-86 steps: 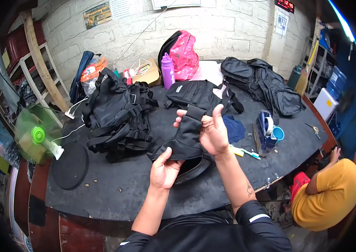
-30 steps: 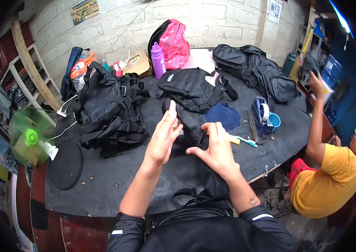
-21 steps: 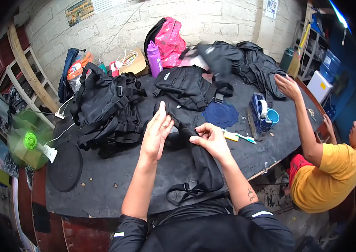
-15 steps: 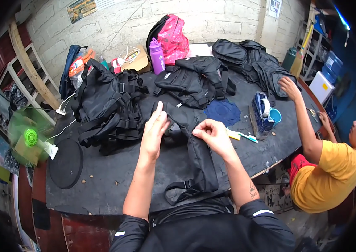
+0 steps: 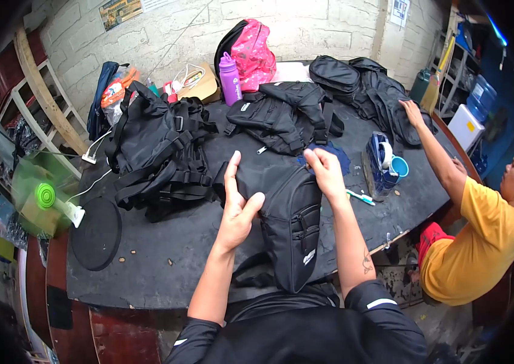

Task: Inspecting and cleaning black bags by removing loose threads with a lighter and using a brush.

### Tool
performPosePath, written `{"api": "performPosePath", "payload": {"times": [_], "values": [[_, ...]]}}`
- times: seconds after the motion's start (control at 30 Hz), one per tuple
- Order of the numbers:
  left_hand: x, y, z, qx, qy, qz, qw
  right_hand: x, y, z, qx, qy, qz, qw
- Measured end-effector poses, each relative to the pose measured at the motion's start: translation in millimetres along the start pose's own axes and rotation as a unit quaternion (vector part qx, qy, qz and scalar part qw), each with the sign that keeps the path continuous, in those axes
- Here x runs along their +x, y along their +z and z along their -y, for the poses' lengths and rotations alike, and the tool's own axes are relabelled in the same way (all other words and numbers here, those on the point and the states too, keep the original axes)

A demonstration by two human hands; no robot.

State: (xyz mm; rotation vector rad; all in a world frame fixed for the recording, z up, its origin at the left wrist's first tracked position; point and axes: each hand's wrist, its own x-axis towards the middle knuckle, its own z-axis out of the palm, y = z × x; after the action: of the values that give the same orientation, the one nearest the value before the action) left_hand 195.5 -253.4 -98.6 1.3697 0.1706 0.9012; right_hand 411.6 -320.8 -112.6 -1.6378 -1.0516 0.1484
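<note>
In front of me a black sling bag [image 5: 290, 227] stands tilted at the table's near edge, its panel with zipped pockets turned to the right and a strap trailing underneath. My right hand [image 5: 328, 173] is closed on the bag's upper right edge, fingers pinched together. Against its upper left side rests my left hand [image 5: 240, 215], fingers stretched out, the thumb apart and touching the fabric. Just beyond lie a black bag with a zip pull [image 5: 278, 121] and a dark blue cloth piece [image 5: 337, 159], partly covered by the sling bag and my right hand.
A heap of black strapped bags [image 5: 160, 145] is at left, beside a round black disc [image 5: 96, 233] and a spinning green fan [image 5: 44, 195]. Behind stand a purple bottle [image 5: 229, 82] and pink backpack [image 5: 256, 54]. A tape dispenser [image 5: 379, 164] is at right; a co-worker [image 5: 481, 242] reaches over more bags.
The sling bag has turned over, so its pocketed panel now shows. My right hand has risen with its edge; my left has shifted slightly right and nearer. The co-worker's hand has moved slightly.
</note>
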Motion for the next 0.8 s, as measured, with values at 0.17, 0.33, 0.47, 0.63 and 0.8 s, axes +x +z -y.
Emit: {"api": "performPosePath", "payload": {"times": [0.17,0.33,0.47,0.63,0.8], "values": [[-5,-15,13,-0.184,0.042,-0.025,0.982,-42,5,-78,0.341,0.329,0.151,0.868],[-1,-93,36,0.119,-0.183,-0.183,0.959,-78,21,-85,0.629,0.314,0.241,0.669],[-6,-56,31,0.622,0.085,-0.282,0.725,-67,45,-61,0.635,0.324,0.181,0.678],[-2,-3,-44,0.686,0.103,-0.321,0.646,-57,34,-48,0.544,0.277,0.085,0.787],[-8,38,-50,0.621,0.252,-0.009,0.742,-64,38,41,0.595,0.24,0.053,0.765]]}}
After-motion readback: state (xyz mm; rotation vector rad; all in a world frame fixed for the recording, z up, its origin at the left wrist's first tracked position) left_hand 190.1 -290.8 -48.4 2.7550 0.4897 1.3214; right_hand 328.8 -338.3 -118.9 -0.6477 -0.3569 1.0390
